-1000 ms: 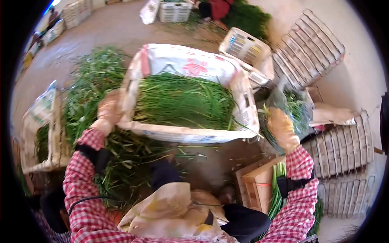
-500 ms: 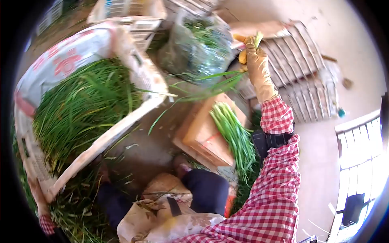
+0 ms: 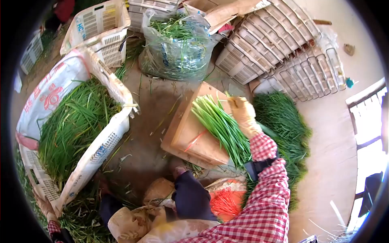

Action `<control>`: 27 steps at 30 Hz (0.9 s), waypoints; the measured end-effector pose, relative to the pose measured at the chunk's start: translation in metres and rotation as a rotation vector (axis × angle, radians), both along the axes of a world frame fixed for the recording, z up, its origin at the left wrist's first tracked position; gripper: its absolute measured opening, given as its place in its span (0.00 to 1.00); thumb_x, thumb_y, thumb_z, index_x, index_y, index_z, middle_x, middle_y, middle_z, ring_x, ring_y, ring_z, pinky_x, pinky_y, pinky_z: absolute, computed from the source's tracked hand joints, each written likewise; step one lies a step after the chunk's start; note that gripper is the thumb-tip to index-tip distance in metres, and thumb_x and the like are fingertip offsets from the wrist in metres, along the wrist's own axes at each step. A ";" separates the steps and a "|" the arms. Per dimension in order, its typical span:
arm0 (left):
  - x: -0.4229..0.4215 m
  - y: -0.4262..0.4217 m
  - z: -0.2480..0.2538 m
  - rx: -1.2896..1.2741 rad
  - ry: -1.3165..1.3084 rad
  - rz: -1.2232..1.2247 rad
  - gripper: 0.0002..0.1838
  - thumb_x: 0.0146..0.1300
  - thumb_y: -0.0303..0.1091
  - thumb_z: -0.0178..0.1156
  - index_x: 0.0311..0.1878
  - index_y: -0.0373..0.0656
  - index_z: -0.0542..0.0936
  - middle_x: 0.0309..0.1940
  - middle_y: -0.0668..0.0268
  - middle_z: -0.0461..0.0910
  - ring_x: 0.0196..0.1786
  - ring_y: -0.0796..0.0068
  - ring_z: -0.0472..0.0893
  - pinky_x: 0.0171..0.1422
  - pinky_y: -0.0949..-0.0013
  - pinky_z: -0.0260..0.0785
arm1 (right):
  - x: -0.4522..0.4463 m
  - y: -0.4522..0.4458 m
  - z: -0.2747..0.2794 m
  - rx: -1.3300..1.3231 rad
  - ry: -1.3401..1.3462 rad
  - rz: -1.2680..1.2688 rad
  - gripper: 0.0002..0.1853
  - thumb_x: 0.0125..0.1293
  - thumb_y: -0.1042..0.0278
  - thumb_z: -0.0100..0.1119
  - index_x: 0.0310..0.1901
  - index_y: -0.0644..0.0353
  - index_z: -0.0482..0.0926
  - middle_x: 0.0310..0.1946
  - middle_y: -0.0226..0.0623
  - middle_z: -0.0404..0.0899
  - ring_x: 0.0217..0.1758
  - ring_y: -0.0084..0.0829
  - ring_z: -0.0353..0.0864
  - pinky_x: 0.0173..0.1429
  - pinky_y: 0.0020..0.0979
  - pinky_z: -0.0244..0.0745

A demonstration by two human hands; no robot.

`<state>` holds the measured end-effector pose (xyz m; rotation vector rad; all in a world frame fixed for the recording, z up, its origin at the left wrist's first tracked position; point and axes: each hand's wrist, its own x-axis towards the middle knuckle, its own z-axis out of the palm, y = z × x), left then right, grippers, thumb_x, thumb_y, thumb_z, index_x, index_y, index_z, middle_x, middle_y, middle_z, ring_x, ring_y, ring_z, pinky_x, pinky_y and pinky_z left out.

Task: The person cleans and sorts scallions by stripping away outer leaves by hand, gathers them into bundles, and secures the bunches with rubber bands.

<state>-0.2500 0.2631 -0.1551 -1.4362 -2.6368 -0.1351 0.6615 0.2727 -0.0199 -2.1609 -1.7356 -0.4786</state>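
My right hand (image 3: pixel 243 115), in a tan glove, is at the right side of a bunch of green chives (image 3: pixel 221 127) on a wooden box (image 3: pixel 184 133). The fingers are bent together near the bunch's pale cut ends; what they hold, if anything, is hidden. At the lower left edge, my left hand (image 3: pixel 46 207) grips the outer side of a white plastic crate (image 3: pixel 95 156), its fingers partly out of sight. That crate leans open towards me, with a printed white sack (image 3: pixel 52 95) lining it and a heap of loose chives (image 3: pixel 77 125) inside.
Trimmed chives (image 3: pixel 281 133) are piled right of the box. Red ties (image 3: pixel 228 202) lie near my knee. A clear bag of greens (image 3: pixel 178 52) and another crate (image 3: pixel 97 34) stand at the back. Stacked crates (image 3: pixel 271 38) lean at the back right. Scraps (image 3: pixel 83 220) litter the floor.
My right hand has come down from over the stacked crates to the bunch on the box. The long loose leaves trailing from it no longer show there. The view has shifted too.
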 end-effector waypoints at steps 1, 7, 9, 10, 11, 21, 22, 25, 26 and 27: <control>0.014 0.012 0.013 0.096 -0.064 -0.177 0.30 0.70 0.31 0.46 0.73 0.50 0.49 0.70 0.59 0.55 0.70 0.56 0.58 0.70 0.58 0.55 | -0.006 0.007 -0.015 0.044 0.148 -0.016 0.13 0.61 0.57 0.58 0.35 0.60 0.80 0.29 0.45 0.80 0.31 0.47 0.80 0.36 0.41 0.74; 0.185 0.101 0.121 0.200 -0.165 -0.873 0.27 0.66 0.23 0.48 0.69 0.45 0.58 0.70 0.57 0.56 0.72 0.66 0.56 0.73 0.65 0.48 | -0.022 0.037 -0.063 0.015 0.552 -0.062 0.12 0.58 0.64 0.63 0.40 0.62 0.82 0.39 0.43 0.81 0.44 0.37 0.80 0.49 0.32 0.72; 0.280 0.121 0.150 0.222 -0.323 -1.154 0.25 0.65 0.20 0.49 0.66 0.42 0.63 0.68 0.55 0.60 0.71 0.67 0.59 0.73 0.67 0.50 | -0.010 0.033 -0.085 0.117 0.512 0.031 0.17 0.59 0.62 0.61 0.48 0.61 0.79 0.44 0.46 0.78 0.48 0.42 0.77 0.53 0.36 0.70; 0.325 0.130 0.154 0.265 -0.373 -1.299 0.22 0.65 0.21 0.50 0.62 0.40 0.66 0.66 0.54 0.62 0.69 0.66 0.62 0.72 0.67 0.53 | -0.006 0.027 -0.079 0.180 0.489 0.041 0.20 0.60 0.60 0.60 0.51 0.61 0.77 0.45 0.47 0.78 0.48 0.44 0.76 0.53 0.37 0.70; 0.368 0.137 0.155 0.301 -0.428 -1.444 0.19 0.65 0.22 0.50 0.59 0.39 0.70 0.64 0.54 0.65 0.67 0.64 0.66 0.71 0.66 0.55 | -0.005 0.017 -0.064 0.239 0.465 0.047 0.22 0.60 0.58 0.60 0.53 0.60 0.75 0.45 0.47 0.77 0.48 0.46 0.76 0.53 0.37 0.70; 0.668 0.125 0.073 -0.352 -0.195 -1.777 0.12 0.62 0.38 0.48 0.23 0.46 0.67 0.17 0.55 0.70 0.24 0.56 0.77 0.28 0.55 0.68 | 0.019 -0.063 -0.074 -0.602 0.300 -0.184 0.77 0.26 0.34 0.74 0.71 0.59 0.31 0.70 0.55 0.45 0.74 0.54 0.43 0.70 0.63 0.34; 0.682 0.118 0.070 -0.298 -0.216 -1.787 0.11 0.62 0.38 0.49 0.25 0.47 0.70 0.17 0.56 0.71 0.23 0.56 0.77 0.27 0.55 0.69 | 0.027 -0.064 -0.085 -0.547 0.344 -0.146 0.78 0.25 0.36 0.75 0.71 0.57 0.30 0.69 0.54 0.48 0.72 0.53 0.47 0.69 0.64 0.34; 0.711 0.107 0.048 -0.070 -0.416 -1.725 0.09 0.60 0.38 0.55 0.40 0.48 0.80 0.23 0.60 0.80 0.22 0.57 0.79 0.26 0.58 0.71 | 0.032 -0.061 -0.084 -0.597 0.407 -0.152 0.78 0.25 0.35 0.75 0.72 0.57 0.31 0.67 0.54 0.53 0.70 0.53 0.53 0.69 0.64 0.35; 0.719 0.106 0.043 -0.049 -0.409 -1.672 0.09 0.60 0.38 0.56 0.41 0.48 0.79 0.22 0.60 0.80 0.22 0.57 0.79 0.26 0.58 0.71 | 0.036 -0.063 -0.089 -0.548 0.392 -0.119 0.77 0.25 0.34 0.75 0.72 0.57 0.31 0.65 0.54 0.57 0.68 0.53 0.56 0.69 0.63 0.36; 0.727 0.104 0.038 -0.027 -0.401 -1.621 0.09 0.60 0.38 0.57 0.41 0.48 0.79 0.22 0.61 0.80 0.22 0.57 0.78 0.27 0.58 0.71 | 0.040 -0.063 -0.093 -0.544 0.385 -0.109 0.78 0.25 0.34 0.75 0.72 0.57 0.31 0.64 0.54 0.58 0.68 0.53 0.56 0.69 0.63 0.37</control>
